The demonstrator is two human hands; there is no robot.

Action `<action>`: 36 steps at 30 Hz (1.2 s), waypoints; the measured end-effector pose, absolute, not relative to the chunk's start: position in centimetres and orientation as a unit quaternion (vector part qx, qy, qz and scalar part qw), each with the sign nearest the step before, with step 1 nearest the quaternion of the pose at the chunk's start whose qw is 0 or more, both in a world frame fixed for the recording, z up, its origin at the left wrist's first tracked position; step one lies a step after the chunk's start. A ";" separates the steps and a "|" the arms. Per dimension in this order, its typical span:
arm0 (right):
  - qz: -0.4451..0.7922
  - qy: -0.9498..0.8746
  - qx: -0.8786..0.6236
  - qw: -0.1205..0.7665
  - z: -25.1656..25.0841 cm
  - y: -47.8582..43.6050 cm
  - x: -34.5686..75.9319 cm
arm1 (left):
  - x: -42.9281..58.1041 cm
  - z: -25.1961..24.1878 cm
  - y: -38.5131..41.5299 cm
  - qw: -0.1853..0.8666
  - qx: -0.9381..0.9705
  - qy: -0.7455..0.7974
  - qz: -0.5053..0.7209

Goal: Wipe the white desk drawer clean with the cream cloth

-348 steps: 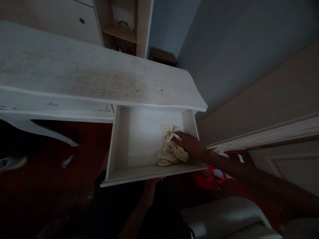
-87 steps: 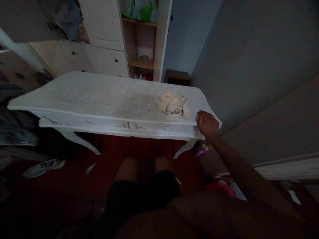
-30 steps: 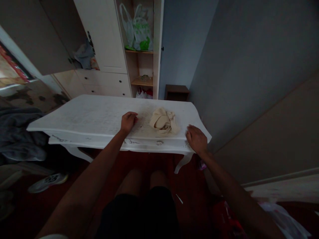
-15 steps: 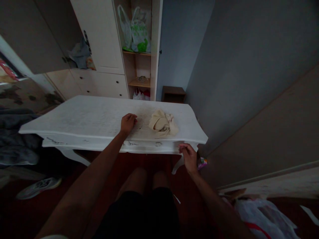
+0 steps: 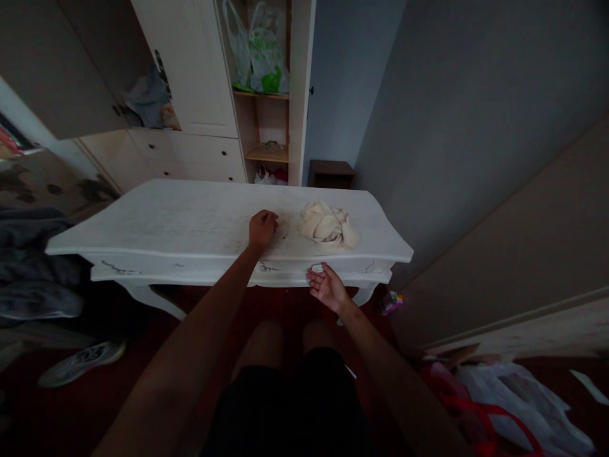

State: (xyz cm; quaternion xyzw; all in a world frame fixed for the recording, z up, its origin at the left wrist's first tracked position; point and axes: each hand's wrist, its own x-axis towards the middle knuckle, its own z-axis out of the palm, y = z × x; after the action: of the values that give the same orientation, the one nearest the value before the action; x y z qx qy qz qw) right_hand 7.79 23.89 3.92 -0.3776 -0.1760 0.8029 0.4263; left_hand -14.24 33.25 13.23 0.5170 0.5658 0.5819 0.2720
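Observation:
A crumpled cream cloth (image 5: 329,225) lies on the right part of the white table top (image 5: 181,219). My left hand (image 5: 262,228) rests on the top with its fingers curled under, a little left of the cloth. My right hand (image 5: 326,285) is palm up below the table's front edge, its fingertips at the small drawer knob (image 5: 316,268); the drawer front (image 5: 333,270) sits flush with the table.
A wardrobe (image 5: 190,95) with shelves and hanging plastic bags (image 5: 259,47) stands behind the table. A small dark stool (image 5: 332,172) sits by the blue wall. A shoe (image 5: 78,362) lies on the red floor at left, a red-and-white bag (image 5: 499,406) at right.
The drawer that stood open with the cloth inside is now closed, and the cloth lies on the top. In the last second my right hand slid left from the table's corner to the knob.

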 end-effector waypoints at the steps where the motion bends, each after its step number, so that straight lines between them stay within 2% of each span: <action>1: 0.795 -0.168 -0.383 0.439 4.0 23.8 7.4 | -14.2 13.2 33.3 0.275 0.516 0.563 0.584; 9: 0.760 -0.167 -0.416 0.470 4.3 23.5 6.6 | -14.1 13.4 33.1 0.265 0.530 0.557 0.583; 27: 0.727 -0.245 -0.427 0.478 3.8 17.8 6.9 | -14.1 13.4 33.3 0.284 0.508 0.553 0.596; 36: 0.702 -0.245 -0.464 0.482 3.5 11.2 7.2 | -14.2 13.5 33.4 0.273 0.510 0.561 0.593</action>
State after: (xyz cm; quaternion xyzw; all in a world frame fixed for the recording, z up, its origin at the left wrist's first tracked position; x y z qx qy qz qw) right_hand 7.21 11.20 3.54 -0.4643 -0.2449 0.7015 0.4820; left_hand -14.19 33.41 13.52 0.5097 0.5607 0.5926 0.2732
